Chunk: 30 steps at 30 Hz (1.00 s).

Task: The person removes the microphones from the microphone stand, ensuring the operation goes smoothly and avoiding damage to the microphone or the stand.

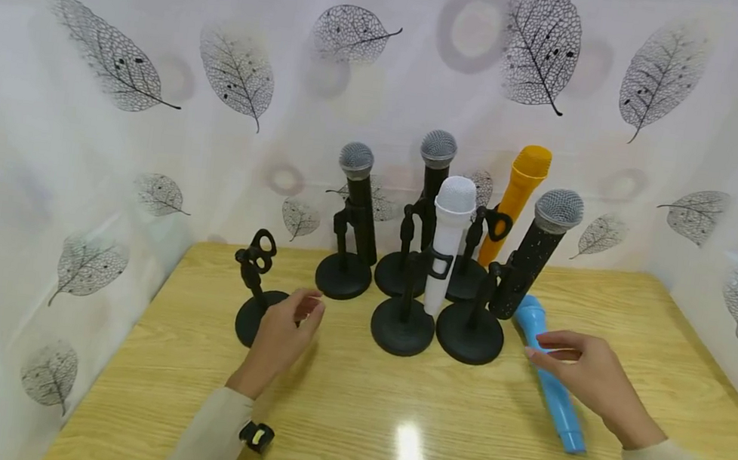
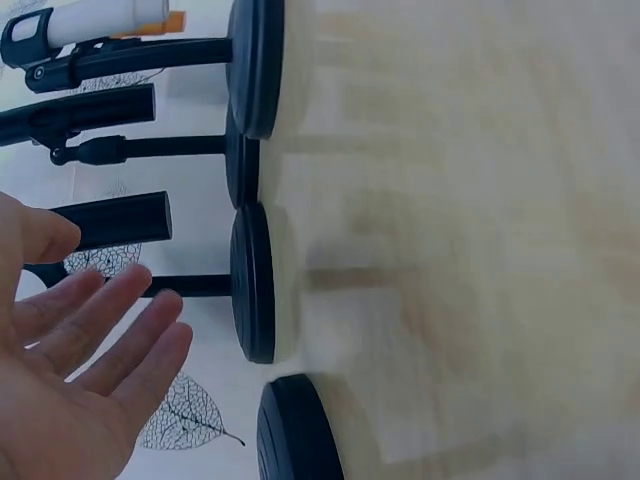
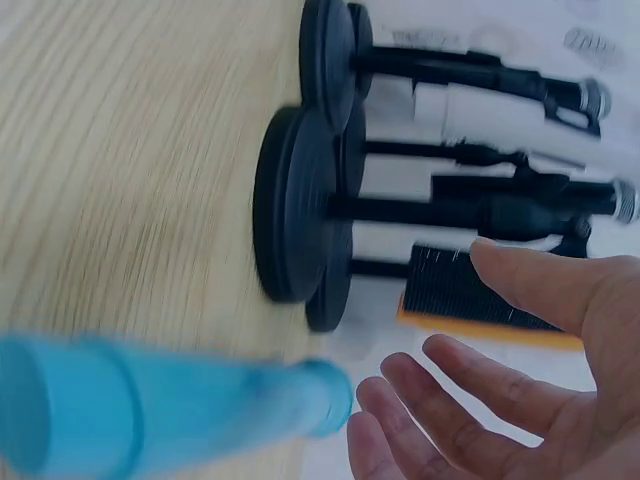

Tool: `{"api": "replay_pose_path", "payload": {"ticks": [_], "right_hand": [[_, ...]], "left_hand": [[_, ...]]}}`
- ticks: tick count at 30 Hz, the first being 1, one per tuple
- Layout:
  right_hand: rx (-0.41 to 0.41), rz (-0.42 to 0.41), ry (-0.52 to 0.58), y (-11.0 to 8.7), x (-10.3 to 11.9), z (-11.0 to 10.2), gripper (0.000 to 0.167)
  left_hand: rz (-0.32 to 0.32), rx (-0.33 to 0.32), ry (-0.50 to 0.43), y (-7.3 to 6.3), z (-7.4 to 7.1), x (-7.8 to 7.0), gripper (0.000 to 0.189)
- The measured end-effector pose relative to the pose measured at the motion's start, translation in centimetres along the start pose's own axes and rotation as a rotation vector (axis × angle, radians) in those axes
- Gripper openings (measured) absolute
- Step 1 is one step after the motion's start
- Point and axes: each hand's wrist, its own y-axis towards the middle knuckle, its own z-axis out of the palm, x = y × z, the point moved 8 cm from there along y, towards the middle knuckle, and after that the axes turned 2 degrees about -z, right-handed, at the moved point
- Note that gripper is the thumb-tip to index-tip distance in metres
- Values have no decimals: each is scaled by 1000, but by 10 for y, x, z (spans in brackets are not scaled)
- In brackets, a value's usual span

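On the table's right side lies a light blue microphone (image 1: 557,403), also in the right wrist view (image 3: 220,405). My right hand (image 1: 582,368) hovers at its upper part, fingers loosely bent and parted from the thumb, with nothing between them. Its fingertips (image 3: 372,392) show close to the blue microphone's end. At the left, my left hand (image 1: 285,334) is held beside a black desk stand (image 1: 252,315) whose ring clip bears no microphone. The left fingers (image 2: 150,375) are spread and relaxed, holding nothing. In the head view this hand partly covers the stand's base.
Several stands hold microphones at the back: black ones (image 1: 363,218) (image 1: 435,173) (image 1: 529,260), a white one (image 1: 448,231) and an orange one (image 1: 517,194), close together. Behind them hangs a leaf-print cloth (image 1: 370,101). The wooden table (image 1: 348,410) stretches in front.
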Motion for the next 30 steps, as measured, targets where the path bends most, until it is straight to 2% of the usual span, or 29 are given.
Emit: {"api": "replay_pose_path", "payload": {"ticks": [7,10,15,21,24,30], "right_hand": [[45,-44,8,-6,21,19,51],[63,-88,11,-8,30,30,48],[100,-115,39,-15,39,51,45],[146,-81,84,-19,43,68,43],[151,-93,95,-19,47,71,43],[148,-118,120,-16,55,74,41]], "left_hand": [[-39,41,-91,31,10,-1,47],[-68,41,-133,46,16,2,52],[-88,20,-203,65,23,5,57],[-98,-45,-277,88,19,2,59],[-108,-73,-315,99,16,1,60],[-142,-79,-406,112,14,2,59]]}}
